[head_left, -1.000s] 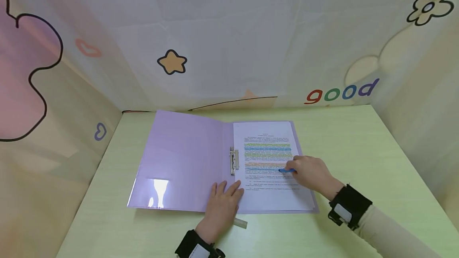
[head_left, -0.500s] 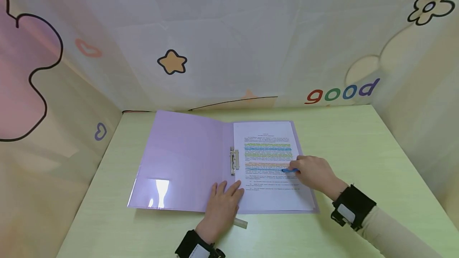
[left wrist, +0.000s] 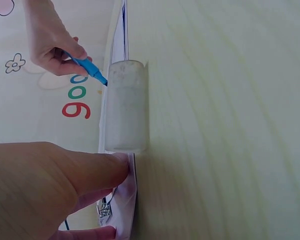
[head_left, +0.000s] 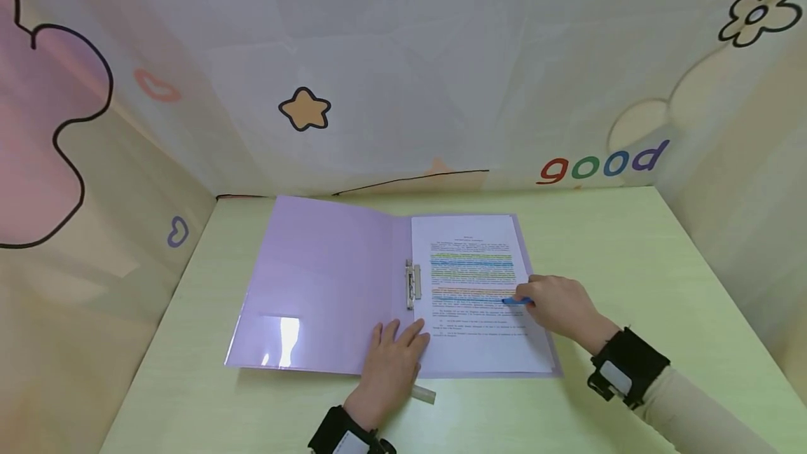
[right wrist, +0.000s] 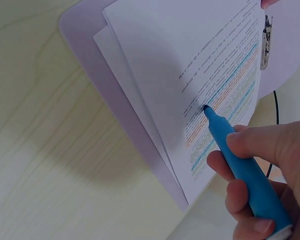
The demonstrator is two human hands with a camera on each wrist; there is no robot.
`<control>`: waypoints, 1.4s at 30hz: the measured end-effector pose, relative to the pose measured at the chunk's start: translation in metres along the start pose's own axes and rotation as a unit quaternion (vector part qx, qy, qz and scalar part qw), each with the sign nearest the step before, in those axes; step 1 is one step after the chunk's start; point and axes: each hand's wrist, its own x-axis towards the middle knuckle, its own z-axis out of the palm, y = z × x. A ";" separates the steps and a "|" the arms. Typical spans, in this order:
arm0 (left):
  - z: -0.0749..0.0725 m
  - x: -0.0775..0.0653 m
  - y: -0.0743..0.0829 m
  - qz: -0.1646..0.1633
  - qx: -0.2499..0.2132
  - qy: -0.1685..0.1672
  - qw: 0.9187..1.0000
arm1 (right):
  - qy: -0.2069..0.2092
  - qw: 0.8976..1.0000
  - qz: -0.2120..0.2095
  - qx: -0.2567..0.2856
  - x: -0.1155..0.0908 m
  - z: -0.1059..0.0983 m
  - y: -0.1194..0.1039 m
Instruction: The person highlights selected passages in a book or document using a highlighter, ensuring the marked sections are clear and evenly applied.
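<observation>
My right grip [head_left: 557, 307] holds a blue marker [right wrist: 252, 182], tip at the page [head_left: 482, 352]; my left grip [head_left: 391, 366] rests spread on the purple folder [head_left: 321, 279].

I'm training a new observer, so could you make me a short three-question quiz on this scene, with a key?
1. What does the right grip hold?
2. True or false: the left grip is spread over the lower part of the open purple folder.
3. In the head view, at which side of the printed page is the metal clip? (a) left (b) right (c) top

Key:
1. A blue highlighter.
2. True.
3. a, left.
</observation>
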 end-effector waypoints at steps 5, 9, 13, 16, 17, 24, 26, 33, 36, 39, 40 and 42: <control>0.000 0.000 0.000 0.000 -0.002 -0.004 1.000 | 0.006 1.000 -0.002 -0.002 -0.002 0.000 0.001; -0.001 -0.001 0.000 0.000 -0.001 -0.007 1.000 | 0.008 1.000 -0.001 -0.005 -0.003 0.000 0.002; -0.002 -0.001 0.000 0.002 0.000 -0.005 1.000 | 0.009 1.000 0.000 -0.008 -0.005 -0.001 0.004; -0.002 0.000 0.000 0.002 0.000 -0.006 1.000 | 0.013 1.000 -0.002 -0.006 -0.006 -0.001 0.006; -0.003 -0.001 0.000 0.002 0.000 -0.007 1.000 | 0.013 1.000 -0.002 -0.005 -0.007 -0.001 0.006; -0.002 0.000 0.000 0.003 0.007 -0.003 1.000 | 0.015 1.000 0.000 0.001 -0.010 -0.004 0.009; -0.001 0.000 0.000 0.004 0.006 -0.003 1.000 | 0.014 1.000 0.002 0.002 -0.011 -0.005 0.010; -0.001 0.000 0.000 0.005 0.007 0.000 1.000 | 0.012 1.000 0.008 -0.002 -0.014 -0.005 0.014; 0.000 0.000 0.000 0.004 0.008 -0.001 1.000 | 0.017 1.000 0.007 -0.003 -0.014 -0.003 0.016; 0.000 0.000 0.000 0.003 0.006 -0.001 1.000 | 0.025 1.000 0.004 -0.002 -0.015 -0.002 0.016; 0.000 0.000 0.000 0.003 0.007 -0.002 1.000 | 0.028 1.000 0.004 -0.002 -0.015 -0.002 0.016; -0.001 0.000 0.000 0.002 0.007 -0.004 1.000 | 0.033 0.999 0.002 -0.007 -0.016 -0.003 0.016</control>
